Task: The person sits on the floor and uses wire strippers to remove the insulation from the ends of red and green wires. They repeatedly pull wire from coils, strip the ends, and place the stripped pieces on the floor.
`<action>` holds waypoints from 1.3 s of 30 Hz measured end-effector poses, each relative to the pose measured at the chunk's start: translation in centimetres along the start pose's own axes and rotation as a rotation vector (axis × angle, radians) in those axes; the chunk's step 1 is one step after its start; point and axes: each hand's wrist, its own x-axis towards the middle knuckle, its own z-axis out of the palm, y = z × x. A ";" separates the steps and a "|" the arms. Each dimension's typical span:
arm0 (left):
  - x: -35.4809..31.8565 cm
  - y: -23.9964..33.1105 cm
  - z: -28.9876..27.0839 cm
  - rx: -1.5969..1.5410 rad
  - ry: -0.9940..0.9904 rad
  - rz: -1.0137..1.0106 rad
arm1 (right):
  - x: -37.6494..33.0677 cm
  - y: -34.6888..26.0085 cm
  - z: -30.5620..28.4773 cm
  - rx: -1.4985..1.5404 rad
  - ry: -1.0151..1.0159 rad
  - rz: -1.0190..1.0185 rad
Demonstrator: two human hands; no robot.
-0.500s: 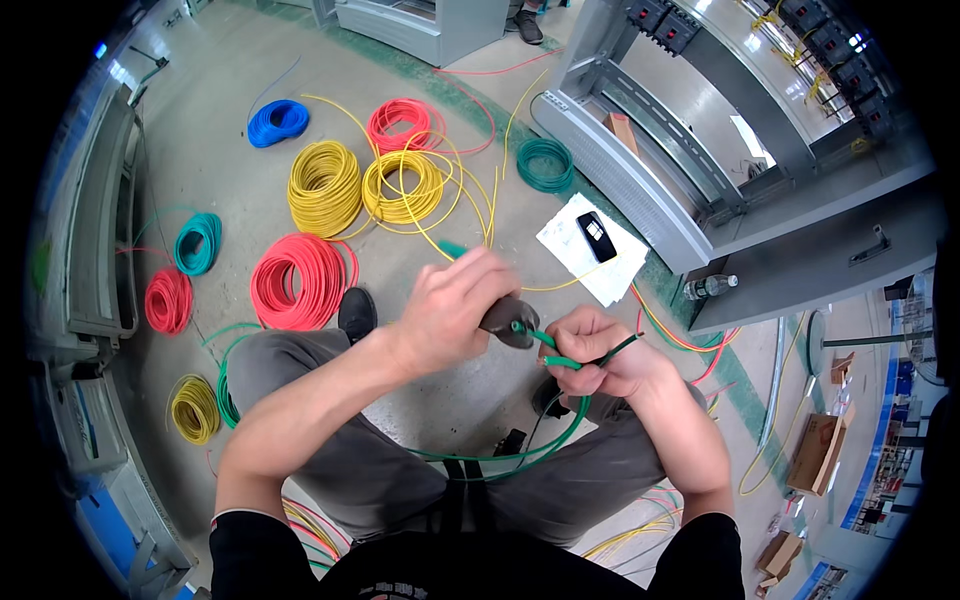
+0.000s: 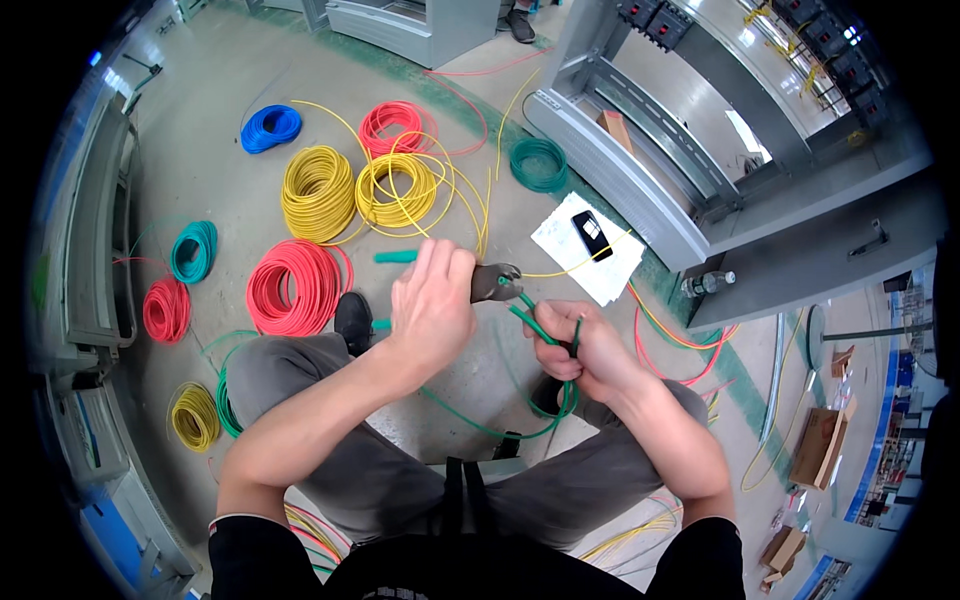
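From my head view, my left hand (image 2: 432,305) has its grip closed around the green-handled cutters (image 2: 492,282), whose dark head meets the green wire (image 2: 535,325). My right hand (image 2: 585,345), just right of the cutters, has its grip closed on that wire, which loops down over my knees. Beyond the cutters on the floor lie yellow coils (image 2: 318,192), a large red coil (image 2: 290,285) and a white paper (image 2: 585,260) bearing a phone (image 2: 591,235).

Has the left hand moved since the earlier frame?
No real shift. The left hand holds the cutters beside the white paper, just above the black shoe, same as before.
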 end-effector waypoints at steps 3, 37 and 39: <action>1.0 -0.5 -0.2 -0.445 -0.154 -0.118 | -0.6 -0.7 -1.0 -0.013 -0.026 -0.061; -12.7 1.7 11.6 -0.768 -0.029 -0.567 | 1.9 -3.3 -1.2 -0.190 0.301 -0.141; -12.8 2.0 10.7 -1.095 -0.156 -0.767 | 2.1 -1.0 0.1 -0.367 0.065 -0.112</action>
